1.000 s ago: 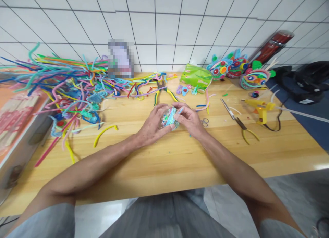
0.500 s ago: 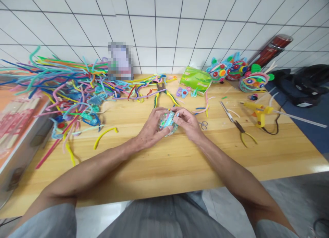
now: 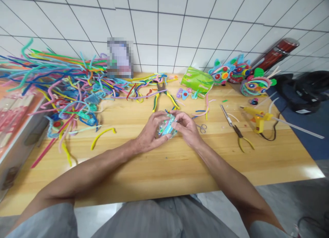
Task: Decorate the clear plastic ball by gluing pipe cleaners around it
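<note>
Near the middle of the table, my left hand [image 3: 148, 134] is closed round a small craft piece [image 3: 168, 127] of light blue, green and pink fuzzy pipe cleaner. Its thumb lies along the near edge and its fingers are round the far side. My right hand [image 3: 188, 129] is at the piece's right edge, thumb and index finger pinched there. Whether a separate small part sits in that pinch is hard to see. Yellow-and-green handled pliers [image 3: 161, 90] lie just beyond both hands. Small scissors [image 3: 202, 128] lie by my right hand, partly covered by it.
Loose pipe cleaners [image 3: 77, 84] heap at the left beside an open case [image 3: 15, 155]. A green packet [image 3: 197, 79] and finished pipe-cleaner heads [image 3: 255, 84] stand at the back. To the right lie a cutter [image 3: 226, 114], pliers [image 3: 241, 138] and a yellow glue gun [image 3: 257, 118].
Both hands stay on the craft piece, which appears slightly turned, showing more of its light blue strip. My right fingers have shifted a little at its edge. The camera view has moved slightly.
</note>
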`<state>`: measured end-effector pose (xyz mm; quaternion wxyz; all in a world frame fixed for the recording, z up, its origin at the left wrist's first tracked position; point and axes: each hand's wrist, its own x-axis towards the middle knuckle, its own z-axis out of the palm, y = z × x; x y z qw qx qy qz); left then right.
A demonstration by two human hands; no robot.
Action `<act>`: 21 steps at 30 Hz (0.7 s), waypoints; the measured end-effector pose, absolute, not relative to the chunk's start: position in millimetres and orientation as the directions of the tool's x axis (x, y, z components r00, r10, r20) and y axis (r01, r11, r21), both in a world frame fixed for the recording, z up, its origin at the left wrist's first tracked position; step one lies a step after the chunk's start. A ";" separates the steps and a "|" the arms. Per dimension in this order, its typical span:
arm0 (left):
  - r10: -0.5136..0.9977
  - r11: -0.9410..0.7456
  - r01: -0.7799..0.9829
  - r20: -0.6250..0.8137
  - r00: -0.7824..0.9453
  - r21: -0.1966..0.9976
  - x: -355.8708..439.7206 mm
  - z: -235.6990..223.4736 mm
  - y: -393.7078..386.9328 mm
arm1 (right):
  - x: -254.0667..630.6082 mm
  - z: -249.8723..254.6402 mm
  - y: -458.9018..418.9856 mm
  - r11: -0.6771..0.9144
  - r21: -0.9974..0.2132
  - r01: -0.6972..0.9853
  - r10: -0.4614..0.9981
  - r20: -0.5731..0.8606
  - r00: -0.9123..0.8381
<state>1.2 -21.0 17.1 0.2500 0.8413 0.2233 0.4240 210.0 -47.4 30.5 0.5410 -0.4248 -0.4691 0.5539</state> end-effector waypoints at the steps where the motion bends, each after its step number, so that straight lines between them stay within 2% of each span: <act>1: 0.588 -0.772 0.156 0.599 0.544 0.616 1.2 16.4 -21.0 | 210.5 31.0 -47.2 0.028 -0.980 -0.195 0.997 0.040 -0.059; 4: 0.620 -0.734 0.163 0.552 0.557 0.660 0.8 17.5 -19.6 | 211.0 32.3 -46.5 0.040 -0.985 -0.168 0.996 0.053 -0.070; 8: 0.738 -0.617 0.311 0.393 0.548 0.723 -0.1 26.4 -18.7 | 209.5 33.6 -46.8 0.056 -0.991 -0.123 0.994 0.067 -0.088; 10: 0.751 -0.592 0.329 0.356 0.556 0.736 -0.3 31.1 -19.5 | 209.3 34.0 -47.1 0.067 -0.992 -0.111 0.992 0.079 -0.099; 16: 0.747 -0.611 0.272 0.428 0.508 0.744 3.1 30.7 -20.5 | 211.2 32.0 -47.5 0.152 -0.986 -0.074 0.987 0.155 -0.045; 21: 0.687 -0.686 0.245 0.499 0.528 0.685 6.8 24.8 -20.3 | 211.5 26.5 -48.5 0.159 -0.987 -0.025 0.987 0.158 0.019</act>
